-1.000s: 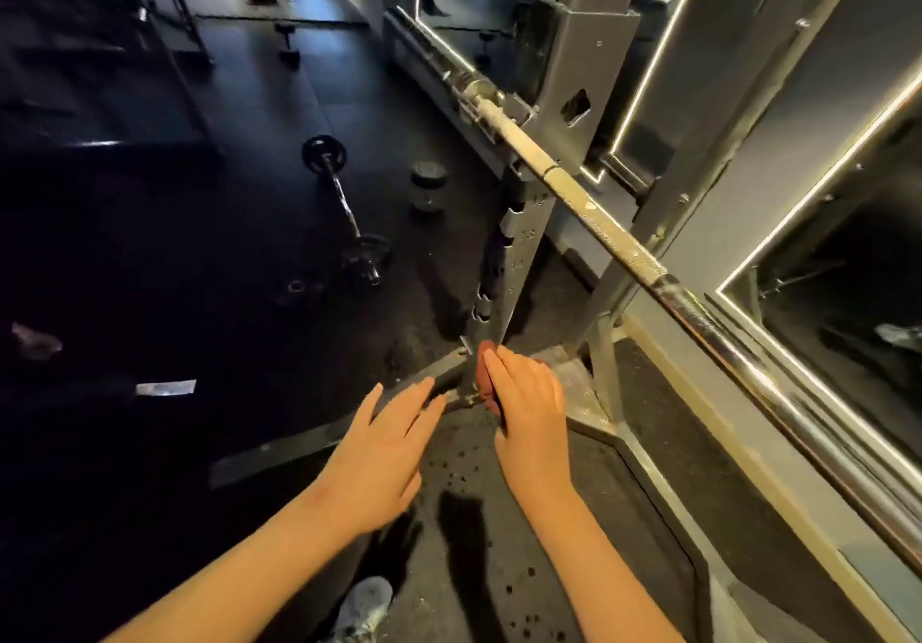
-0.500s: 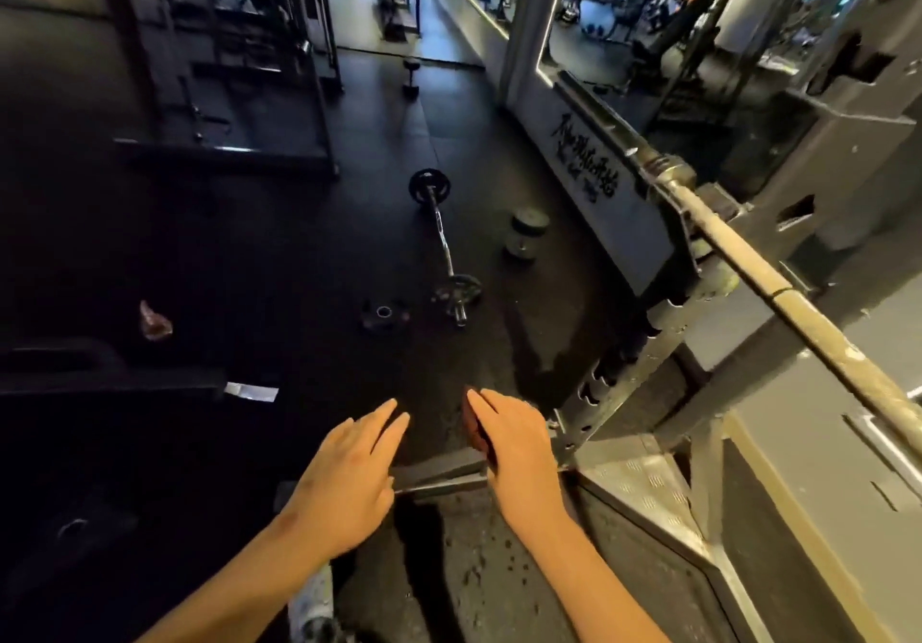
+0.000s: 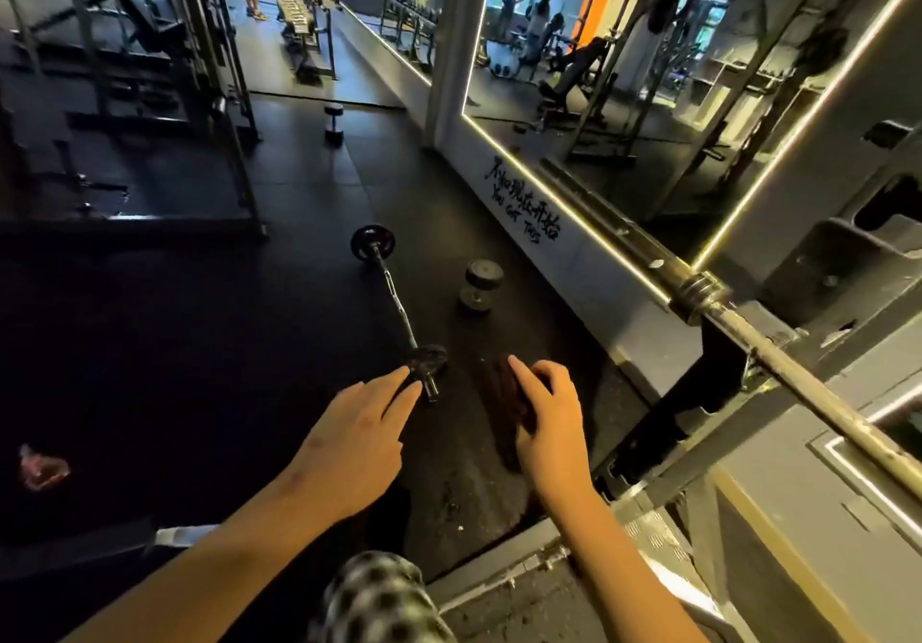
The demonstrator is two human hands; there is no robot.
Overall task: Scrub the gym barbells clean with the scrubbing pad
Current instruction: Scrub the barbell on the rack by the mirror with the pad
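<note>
A short curl barbell [image 3: 396, 300] with small black plates lies on the dark rubber floor ahead of me. A long rusty barbell [image 3: 778, 358] rests in the grey rack at the right. My right hand [image 3: 546, 415] holds a dark reddish scrubbing pad [image 3: 506, 395], fingers curled over it, in the air above the floor. My left hand [image 3: 361, 435] is stretched forward with fingers straight, its tips in front of the near plate [image 3: 424, 360] of the curl barbell, holding nothing.
A black dumbbell [image 3: 479, 285] lies right of the curl barbell, another dumbbell [image 3: 333, 124] farther back. The grey rack frame [image 3: 748, 448] and mirror wall [image 3: 574, 263] close the right side. Weight machines [image 3: 149, 68] stand at the left. My patterned knee [image 3: 379, 597] is below.
The view has swung up and forward from the rack's base toward the floor barbell. Both hands have left the rack's foot bar and now hover near the curl barbell.
</note>
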